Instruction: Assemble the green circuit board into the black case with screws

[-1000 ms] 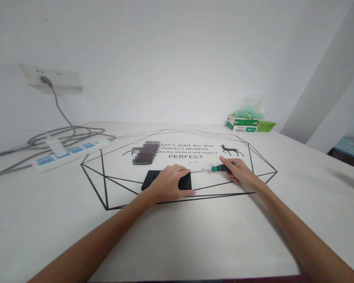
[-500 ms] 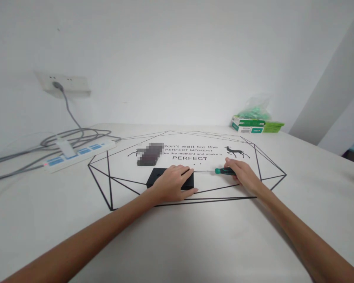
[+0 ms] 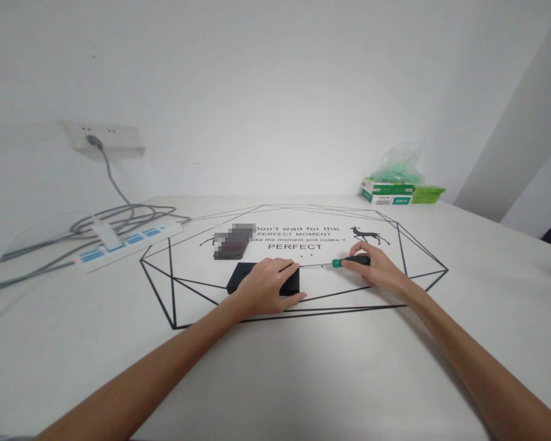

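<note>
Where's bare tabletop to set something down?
Free: white tabletop between left forearm and right forearm, nearer than the black rectangular box; right of the right forearm, short of stacked green-and-white boxes. Crowded: far left, with white power strip and grey cables; centre, where left hand grips the box and right hand holds a green-and-black screwdriver.

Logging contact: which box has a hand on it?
The black box, under the left hand; the green-and-white boxes sit at the back right, untouched.
</note>
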`<state>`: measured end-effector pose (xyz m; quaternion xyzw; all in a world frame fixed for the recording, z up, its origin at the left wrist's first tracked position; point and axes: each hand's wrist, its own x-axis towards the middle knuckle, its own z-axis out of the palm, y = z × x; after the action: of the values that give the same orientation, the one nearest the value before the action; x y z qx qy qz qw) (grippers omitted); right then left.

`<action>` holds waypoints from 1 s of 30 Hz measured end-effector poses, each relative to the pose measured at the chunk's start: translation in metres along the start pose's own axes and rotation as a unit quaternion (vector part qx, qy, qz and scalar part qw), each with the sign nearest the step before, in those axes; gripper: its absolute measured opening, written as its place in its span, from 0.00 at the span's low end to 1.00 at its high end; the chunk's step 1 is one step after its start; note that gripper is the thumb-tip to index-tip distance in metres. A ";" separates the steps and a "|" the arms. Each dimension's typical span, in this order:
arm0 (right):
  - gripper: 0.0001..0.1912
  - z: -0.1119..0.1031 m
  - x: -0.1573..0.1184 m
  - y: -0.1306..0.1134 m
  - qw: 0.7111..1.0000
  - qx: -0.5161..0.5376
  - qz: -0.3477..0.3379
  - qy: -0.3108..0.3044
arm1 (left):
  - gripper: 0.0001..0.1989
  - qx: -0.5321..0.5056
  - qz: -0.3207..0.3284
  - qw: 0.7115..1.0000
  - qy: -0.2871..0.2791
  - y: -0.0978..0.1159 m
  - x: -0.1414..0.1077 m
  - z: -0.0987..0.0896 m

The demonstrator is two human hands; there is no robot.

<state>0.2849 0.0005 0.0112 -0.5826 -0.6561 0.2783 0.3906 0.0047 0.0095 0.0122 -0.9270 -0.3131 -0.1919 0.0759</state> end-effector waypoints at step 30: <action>0.25 -0.001 -0.003 -0.003 0.999 -0.021 -0.043 0.007 | 0.29 -0.045 -0.028 0.998 -0.031 -0.004 0.003 -0.003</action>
<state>0.2836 -0.0033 0.0138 -0.5641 -0.6835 0.2429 0.3945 0.0037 0.0133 0.0157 -0.9259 -0.3317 -0.1795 0.0191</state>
